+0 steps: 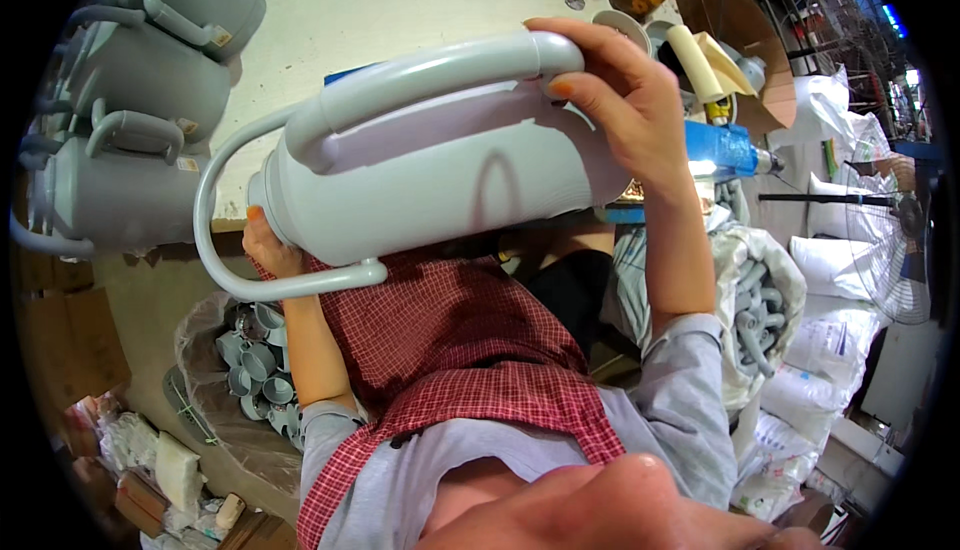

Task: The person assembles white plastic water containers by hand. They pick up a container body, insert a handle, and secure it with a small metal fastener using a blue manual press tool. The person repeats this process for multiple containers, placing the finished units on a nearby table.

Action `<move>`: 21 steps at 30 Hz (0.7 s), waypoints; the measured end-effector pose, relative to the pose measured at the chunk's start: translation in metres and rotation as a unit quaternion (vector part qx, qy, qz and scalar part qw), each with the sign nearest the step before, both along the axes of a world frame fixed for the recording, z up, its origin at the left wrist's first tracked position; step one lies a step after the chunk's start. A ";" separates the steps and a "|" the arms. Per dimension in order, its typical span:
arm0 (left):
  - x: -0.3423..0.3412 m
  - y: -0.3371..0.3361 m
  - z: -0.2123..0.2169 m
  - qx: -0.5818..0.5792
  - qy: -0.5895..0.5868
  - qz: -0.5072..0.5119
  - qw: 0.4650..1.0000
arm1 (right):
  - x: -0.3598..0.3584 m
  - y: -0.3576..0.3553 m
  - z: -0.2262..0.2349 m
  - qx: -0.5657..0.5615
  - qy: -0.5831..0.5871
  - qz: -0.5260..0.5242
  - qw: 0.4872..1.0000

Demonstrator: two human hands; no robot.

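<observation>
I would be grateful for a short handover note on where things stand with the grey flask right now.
Left hand: supports the neck end of the grey flask body, mostly hidden behind it.
Right hand: grips the base end, fingers over the end of the side handle.
The flask lies sideways above the lap, its thin carrying loop hanging at the left.
Done: three like flasks lie on the table, handles fitted.
Left: a bag of grey cups and a sack of grey handles wait unused.
</observation>
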State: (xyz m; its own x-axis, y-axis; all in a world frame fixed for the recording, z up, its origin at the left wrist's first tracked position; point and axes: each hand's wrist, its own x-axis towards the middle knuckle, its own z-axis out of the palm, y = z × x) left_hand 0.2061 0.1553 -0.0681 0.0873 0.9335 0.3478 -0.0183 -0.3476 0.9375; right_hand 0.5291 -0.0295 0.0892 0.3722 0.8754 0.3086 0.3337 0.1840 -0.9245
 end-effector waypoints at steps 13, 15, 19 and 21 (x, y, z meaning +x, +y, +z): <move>-0.004 0.010 0.010 -0.057 -0.034 -0.095 0.993 | 0.012 -0.013 -0.015 -0.011 -0.069 0.012 0.998; 0.006 0.002 0.016 -0.081 -0.058 -0.033 0.995 | 0.008 -0.012 -0.008 -0.028 -0.109 -0.004 0.994; 0.013 -0.011 0.025 -0.073 -0.082 -0.027 0.994 | -0.006 -0.011 -0.008 -0.002 -0.200 -0.050 0.979; 0.013 -0.010 0.024 -0.073 -0.083 -0.024 0.994 | 0.001 -0.014 -0.008 0.006 -0.204 -0.048 0.978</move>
State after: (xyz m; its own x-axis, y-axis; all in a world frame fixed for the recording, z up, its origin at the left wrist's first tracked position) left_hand 0.2190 0.1451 -0.0438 0.0858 0.9710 0.2230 -0.1909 -0.2036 0.9603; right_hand 0.5302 -0.0436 0.0814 0.2966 0.8373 0.4592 0.6909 0.1438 -0.7085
